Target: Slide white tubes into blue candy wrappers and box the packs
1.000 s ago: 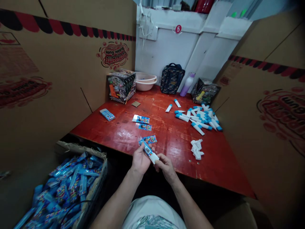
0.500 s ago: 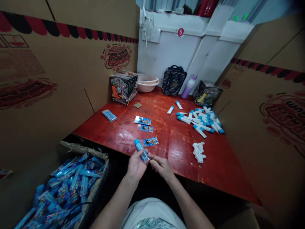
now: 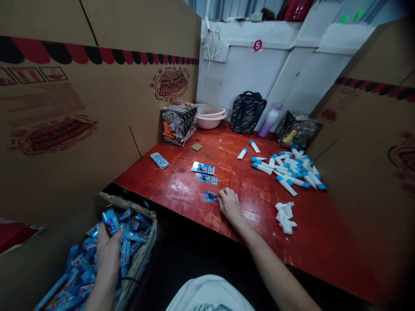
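Observation:
My left hand (image 3: 108,250) is low at the left, over a cardboard box (image 3: 142,211) full of blue labelled tubes. Its fingers are closed on one labelled tube (image 3: 110,219), held above the pile. My right hand (image 3: 229,204) rests on the red table (image 3: 240,185) near the front edge. Its fingertips pinch the nearest colourful sticker label (image 3: 210,197). Two more sticker labels (image 3: 203,168) lie in a row just beyond it.
A heap of white tubes with blue caps (image 3: 290,169) lies at the right. Crumpled white backing paper (image 3: 285,214) sits near the front right. At the back stand a printed display box (image 3: 178,122), pink basins (image 3: 210,116), a dark bag (image 3: 247,112) and a purple bottle (image 3: 271,120). Cardboard walls enclose both sides.
My left hand carried the labelled tube from the table edge down to the box at the left. My right hand let go of the tube and reached forward to the nearest sticker.

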Available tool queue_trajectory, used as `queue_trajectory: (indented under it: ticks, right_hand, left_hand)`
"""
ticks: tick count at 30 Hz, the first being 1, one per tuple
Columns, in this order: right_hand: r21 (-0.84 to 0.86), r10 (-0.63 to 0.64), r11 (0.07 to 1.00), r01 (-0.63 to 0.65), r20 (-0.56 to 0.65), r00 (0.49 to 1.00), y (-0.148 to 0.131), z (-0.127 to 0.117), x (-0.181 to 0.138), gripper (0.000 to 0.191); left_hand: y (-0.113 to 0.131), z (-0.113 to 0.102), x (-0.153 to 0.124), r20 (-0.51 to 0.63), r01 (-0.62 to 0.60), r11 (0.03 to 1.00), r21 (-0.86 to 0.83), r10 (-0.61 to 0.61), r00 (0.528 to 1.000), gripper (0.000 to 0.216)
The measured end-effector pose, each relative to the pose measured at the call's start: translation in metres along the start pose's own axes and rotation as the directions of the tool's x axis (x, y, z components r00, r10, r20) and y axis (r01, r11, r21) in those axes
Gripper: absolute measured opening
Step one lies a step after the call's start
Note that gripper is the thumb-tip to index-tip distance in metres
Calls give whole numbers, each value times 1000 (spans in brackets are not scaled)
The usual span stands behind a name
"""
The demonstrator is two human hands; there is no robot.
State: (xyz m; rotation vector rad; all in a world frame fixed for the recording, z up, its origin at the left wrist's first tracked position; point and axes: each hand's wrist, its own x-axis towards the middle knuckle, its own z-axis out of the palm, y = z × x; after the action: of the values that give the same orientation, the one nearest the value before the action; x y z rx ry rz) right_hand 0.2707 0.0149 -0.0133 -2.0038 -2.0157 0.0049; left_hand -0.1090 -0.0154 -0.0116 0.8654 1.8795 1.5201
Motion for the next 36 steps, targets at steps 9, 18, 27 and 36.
queue_trajectory:
  ticks: [9, 18, 27, 36]
  right_hand:
    - [839, 244, 531, -119, -17, 970, -1, -2, -20, 21]
    - [981, 296, -74, -177, 191, 936, 12, -23, -44, 39]
    - [962, 347, 26, -273, 248, 905, 42, -16, -24, 40]
    - [929, 312, 246, -276, 194, 930, 79, -22, 12, 38]
  left_hand:
    - [39, 107, -99, 687, 214, 950, -229, 2, 726, 43]
    - [68, 224, -159, 878, 587, 755, -291, -32, 478, 28]
    - [65, 254, -159, 931, 557, 803, -212, -7, 364, 23]
    - [71, 328, -162, 856, 494, 814, -306, 9, 516, 34]
